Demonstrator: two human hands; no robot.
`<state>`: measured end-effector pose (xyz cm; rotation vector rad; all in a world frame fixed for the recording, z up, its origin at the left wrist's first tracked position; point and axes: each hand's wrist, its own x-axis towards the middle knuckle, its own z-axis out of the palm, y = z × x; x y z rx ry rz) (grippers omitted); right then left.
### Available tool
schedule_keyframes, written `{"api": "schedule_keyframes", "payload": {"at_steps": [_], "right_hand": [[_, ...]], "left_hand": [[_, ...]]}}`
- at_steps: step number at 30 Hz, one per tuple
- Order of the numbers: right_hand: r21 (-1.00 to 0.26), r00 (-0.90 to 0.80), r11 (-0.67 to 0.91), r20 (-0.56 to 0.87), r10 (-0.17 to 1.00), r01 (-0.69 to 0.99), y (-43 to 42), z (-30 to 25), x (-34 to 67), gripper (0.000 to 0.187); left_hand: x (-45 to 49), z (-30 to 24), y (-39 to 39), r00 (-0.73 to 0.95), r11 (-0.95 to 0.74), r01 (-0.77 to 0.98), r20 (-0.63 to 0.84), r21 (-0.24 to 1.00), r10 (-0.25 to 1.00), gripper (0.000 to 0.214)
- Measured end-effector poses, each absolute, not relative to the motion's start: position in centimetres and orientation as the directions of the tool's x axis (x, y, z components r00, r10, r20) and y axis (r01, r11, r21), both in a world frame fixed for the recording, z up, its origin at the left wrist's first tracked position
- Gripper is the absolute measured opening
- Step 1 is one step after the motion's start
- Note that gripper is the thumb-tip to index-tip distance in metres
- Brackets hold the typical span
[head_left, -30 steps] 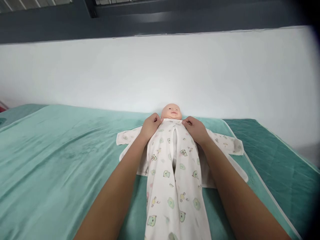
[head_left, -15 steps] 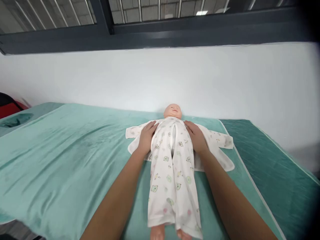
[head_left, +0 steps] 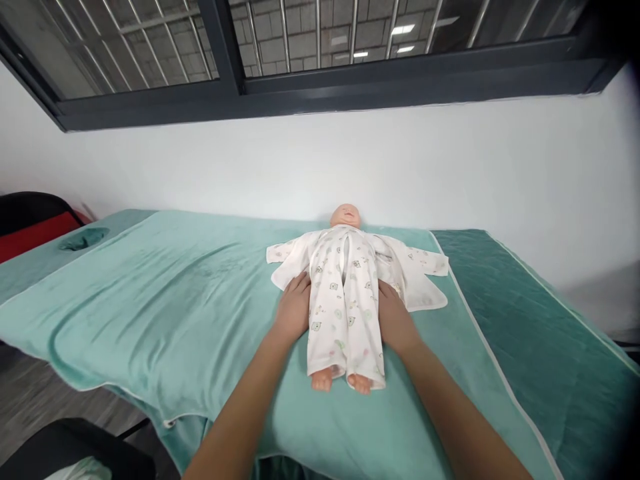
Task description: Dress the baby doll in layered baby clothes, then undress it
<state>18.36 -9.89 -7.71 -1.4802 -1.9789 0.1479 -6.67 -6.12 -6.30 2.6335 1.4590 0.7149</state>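
Observation:
A baby doll point(head_left: 346, 216) lies on its back on a teal blanket point(head_left: 165, 293), head toward the wall. A white patterned garment point(head_left: 344, 300) covers its body and legs; a second open white jacket spreads under it with sleeves out to both sides. Bare feet point(head_left: 340, 381) stick out at the near end. My left hand point(head_left: 294, 305) lies flat against the garment's left side at hip height, fingers stretched out. My right hand point(head_left: 393, 313) rests flat along the right side in the same way. Neither hand holds anything.
The blanket covers a padded table against a white wall point(head_left: 450, 167), under a dark-framed window point(head_left: 320, 73). A darker green quilted pad point(head_left: 530, 320) shows at right. A red and black chair point(head_left: 35, 223) stands far left; a black seat point(head_left: 70, 453) sits at lower left.
Both hands have slid from the doll's shoulders down along the garment's sides to hip height. The view has pulled back, so the doll's feet and the table's near edge now show.

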Motion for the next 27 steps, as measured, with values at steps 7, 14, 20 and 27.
{"api": "schedule_keyframes", "payload": {"at_steps": [7,14,20,27], "right_hand": [[-0.430,-0.154,0.334,0.401,0.903,0.839,-13.3,-7.6,17.9,0.041],[-0.285,-0.235,0.346,0.359,0.903,0.894,-12.3,-7.0,17.5,0.027],[-0.301,-0.138,0.250,0.348,0.927,0.920,-11.1,-6.5,16.9,0.024],[-0.309,-0.218,0.326,0.336,0.916,0.893,-11.9,-6.3,16.9,0.025]], "left_hand": [[-6.9,-5.8,-9.7,0.344,-0.490,0.793,0.399,0.361,0.850,0.043],[-7.0,-6.1,-9.1,0.495,-0.626,0.719,0.409,0.303,0.767,0.036],[-5.9,-5.3,-7.4,0.556,-0.691,0.588,0.411,0.420,0.722,0.034],[-4.9,-3.9,-7.1,0.488,-0.586,0.620,0.328,0.521,0.809,0.028]]}}
